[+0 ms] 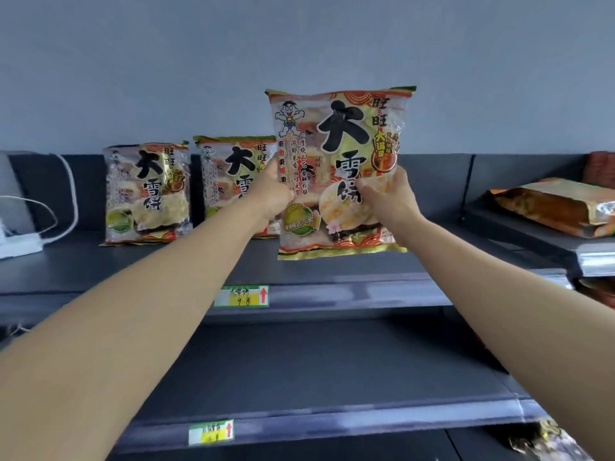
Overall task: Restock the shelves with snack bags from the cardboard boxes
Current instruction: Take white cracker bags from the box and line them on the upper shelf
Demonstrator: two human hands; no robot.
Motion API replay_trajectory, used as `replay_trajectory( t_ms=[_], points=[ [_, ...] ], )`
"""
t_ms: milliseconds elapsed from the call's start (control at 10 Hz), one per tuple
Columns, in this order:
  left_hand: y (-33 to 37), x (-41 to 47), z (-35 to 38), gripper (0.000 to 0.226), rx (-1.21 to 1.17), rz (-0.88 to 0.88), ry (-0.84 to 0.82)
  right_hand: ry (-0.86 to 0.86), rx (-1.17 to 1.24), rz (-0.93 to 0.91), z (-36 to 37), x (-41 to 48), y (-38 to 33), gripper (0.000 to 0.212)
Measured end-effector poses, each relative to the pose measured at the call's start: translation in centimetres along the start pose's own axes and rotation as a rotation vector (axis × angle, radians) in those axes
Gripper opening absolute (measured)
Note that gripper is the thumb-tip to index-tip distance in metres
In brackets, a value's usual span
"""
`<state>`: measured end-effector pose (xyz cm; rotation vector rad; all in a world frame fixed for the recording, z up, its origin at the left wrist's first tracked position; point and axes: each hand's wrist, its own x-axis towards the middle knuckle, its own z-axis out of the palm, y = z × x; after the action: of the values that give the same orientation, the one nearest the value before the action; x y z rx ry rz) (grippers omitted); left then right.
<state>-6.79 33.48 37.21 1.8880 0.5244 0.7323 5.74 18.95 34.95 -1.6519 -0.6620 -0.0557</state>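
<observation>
I hold a snack bag [339, 144] with large black characters upright over the top shelf [332, 271]. My left hand [271, 194] grips its left edge and my right hand [382, 197] grips its right side, fingers curled onto the front. Two matching snack bags stand on the same shelf against the back wall: one at the left [146, 194], one [233, 178] just behind my left hand and partly hidden by it. No cardboard box is in view.
A white power strip [20, 246] with cables lies at the shelf's left end. An orange snack bag [552, 204] lies flat on the neighbouring shelf to the right. Price tags [241, 296] mark the shelf edges. A lower dark shelf [316, 377] runs beneath.
</observation>
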Motion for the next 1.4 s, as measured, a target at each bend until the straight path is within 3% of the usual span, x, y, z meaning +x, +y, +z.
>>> replay_trajectory(
  t_ms=[200,400,600,700,800,900,1000,1400],
  points=[
    [-1.0,5.9,2.3,0.048,0.231,-0.048,0.239,-0.125,-0.088,-0.029,1.1,6.5,2.0,0.061],
    [-3.8,11.5,4.5,0.053,0.327,-0.135,0.263,-0.248,-0.199,0.039,2.5,12.6,5.5,0.066],
    [-7.6,15.4,6.0,0.043,0.426,-0.230,0.224,-0.278,-0.398,0.028,4.7,15.7,10.4,0.045],
    [-8.0,17.0,6.2,0.052,0.428,-0.214,0.247,-0.337,-0.441,0.095,5.4,16.1,10.2,0.024],
    [-7.8,18.4,6.2,0.051,0.351,-0.179,0.266,-0.321,-0.397,0.072,5.6,18.0,10.2,0.019],
    [-7.8,19.3,6.2,0.049,0.339,-0.122,0.284,-0.191,-0.227,0.048,5.9,18.9,11.6,0.052],
    [-8.7,20.3,6.3,0.049,0.294,-0.139,0.309,-0.237,-0.214,0.035,5.9,19.3,12.2,0.064],
    [-9.0,20.7,6.3,0.050,0.199,-0.147,0.261,-0.202,-0.249,0.082,5.7,18.8,11.5,0.061]
  ],
)
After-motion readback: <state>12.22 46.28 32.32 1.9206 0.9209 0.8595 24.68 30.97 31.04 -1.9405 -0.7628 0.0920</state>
